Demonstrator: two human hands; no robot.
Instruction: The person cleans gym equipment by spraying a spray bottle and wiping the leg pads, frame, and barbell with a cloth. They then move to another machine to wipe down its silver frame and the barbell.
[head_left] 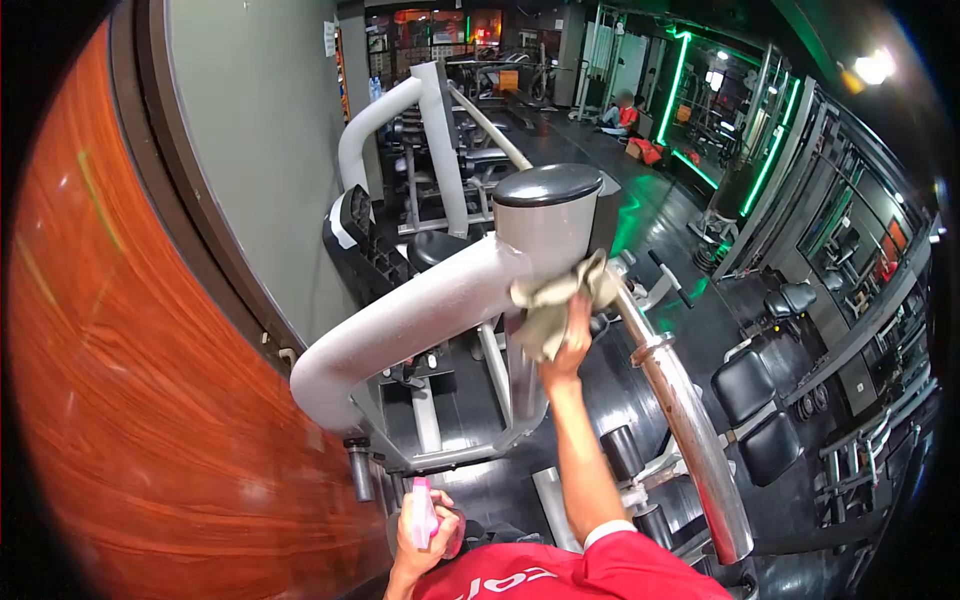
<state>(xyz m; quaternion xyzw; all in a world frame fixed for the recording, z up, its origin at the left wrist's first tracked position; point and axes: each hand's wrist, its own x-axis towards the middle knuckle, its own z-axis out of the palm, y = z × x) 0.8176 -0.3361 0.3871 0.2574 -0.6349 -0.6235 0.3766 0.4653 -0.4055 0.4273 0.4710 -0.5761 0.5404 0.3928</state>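
My right hand (568, 350) is closed on a pale, crumpled cloth (548, 310), which presses against the upright post of a grey weight machine (545, 235), just below its black oval cap (547, 184). Down near my body, my left hand (428, 530) grips a spray bottle with a pink and white head (423, 505); the lower part of the bottle is mostly hidden by the fingers. The machine's thick grey tube (420, 315) curves from the post toward the left. A shiny metal bar (690, 430) slopes down to the right of my right arm.
A glossy wood panel (120, 400) runs along the left. Black padded seats (755, 400) and other machines stand at the right. Far back, a person in red (626, 117) sits on the floor near green light strips (672, 90). A barbell (490, 128) lies behind the post.
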